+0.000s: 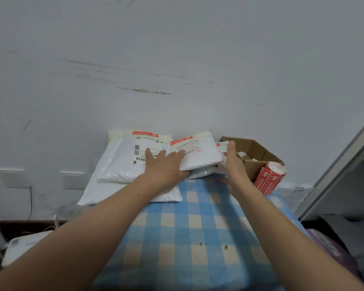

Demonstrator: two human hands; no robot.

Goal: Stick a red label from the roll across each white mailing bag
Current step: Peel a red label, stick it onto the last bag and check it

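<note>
Several white mailing bags lie at the far end of the checked table. A large bag on the left carries a red label along its top edge. A smaller bag, also red-labelled, rests on top of a stack to its right. My left hand lies flat, fingers spread, across the seam between these two bags. Beside the right edge of the stack is my right hand, open and upright, touching the lower bags. The roll of red labels stands at the table's right edge, apart from both hands.
An open cardboard box sits behind the roll at the back right. The blue-and-cream checked tablecloth covers the near table. A white wall with two sockets is behind. A grey shelf frame stands to the right.
</note>
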